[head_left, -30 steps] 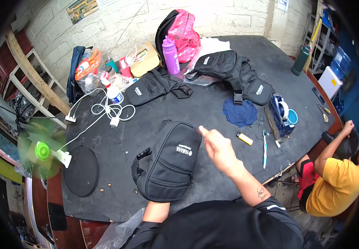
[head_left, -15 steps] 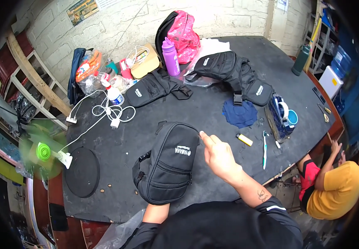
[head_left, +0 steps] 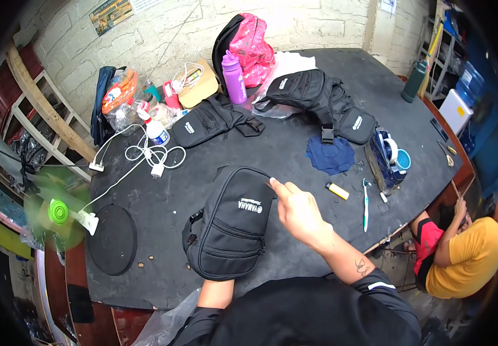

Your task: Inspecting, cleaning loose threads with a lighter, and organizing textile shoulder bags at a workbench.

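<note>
A black sling bag point(head_left: 234, 222) with white lettering, zipped pockets and a side strap is held up above the table, front panel facing me. My left hand point(head_left: 217, 288) is behind its lower end; only the wrist shows and the fingers are hidden. At the bag's upper right edge is my right hand point(head_left: 302, 212), its thumb and index finger pinched together. A thin dark sliver shows at those fingertips, too small to name. The other fingers of that hand are curled in.
Two more black bags point(head_left: 203, 124) point(head_left: 301, 89) lie farther back. Blue fabric pieces point(head_left: 331, 157), a yellow lighter point(head_left: 336, 191), a toothbrush point(head_left: 366, 207) and a tape holder point(head_left: 388, 164) are on the right. A fan point(head_left: 59, 212) spins at left. A person in yellow point(head_left: 468, 259) sits at right.
My view has shifted slightly. The right hand stays at the bag's upper right edge, its pinching fingertips a little farther over the front panel. The left hand stays behind the bag.
</note>
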Available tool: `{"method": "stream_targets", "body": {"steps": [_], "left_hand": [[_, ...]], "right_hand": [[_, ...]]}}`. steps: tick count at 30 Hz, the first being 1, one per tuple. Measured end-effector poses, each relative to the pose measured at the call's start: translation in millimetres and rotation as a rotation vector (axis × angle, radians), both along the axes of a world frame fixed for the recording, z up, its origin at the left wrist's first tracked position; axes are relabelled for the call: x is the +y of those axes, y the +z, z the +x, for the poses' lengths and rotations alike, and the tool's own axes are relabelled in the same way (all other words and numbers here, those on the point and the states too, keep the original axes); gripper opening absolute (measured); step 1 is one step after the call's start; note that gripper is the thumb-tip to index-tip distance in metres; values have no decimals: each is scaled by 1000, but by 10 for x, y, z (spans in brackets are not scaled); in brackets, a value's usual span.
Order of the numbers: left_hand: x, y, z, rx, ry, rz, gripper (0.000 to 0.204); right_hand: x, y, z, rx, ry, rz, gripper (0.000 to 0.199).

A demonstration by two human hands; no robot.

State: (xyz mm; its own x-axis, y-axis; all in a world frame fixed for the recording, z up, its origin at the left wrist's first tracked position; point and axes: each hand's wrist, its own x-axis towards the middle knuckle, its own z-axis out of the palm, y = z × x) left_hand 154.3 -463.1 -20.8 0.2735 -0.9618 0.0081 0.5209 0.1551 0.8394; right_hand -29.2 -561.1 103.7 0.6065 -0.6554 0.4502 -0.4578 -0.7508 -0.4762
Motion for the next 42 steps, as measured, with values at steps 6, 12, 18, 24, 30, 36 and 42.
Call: {"method": "stream_targets", "body": {"steps": [6,12,18,24,30,36,42], "left_hand": [[-159,298,74,-137,-63,26,54],[-363,859,102,-371,-235,-8,55],[-411,1321,122,-496,-330,-51,55],[-277,1511,173,-512,-358,-74,55],[-260,1197,293,-398,-256,-42,56],[-333,292,270,-168,-44,120,56],[121,-384,145,7,51,238,56]], "right_hand": [[-225,-95,-27,-109,80,98,32],[-404,-68,17,-587,488,1159,33],[-789,275,135,-661,397,611,16],[-1308,264,202,-349,531,745,21],[-1147,284,179,-377,598,1028,27],[-919,100,284,-567,580,1081,28],[-860,-264,267,-699,340,1125,33]]}}
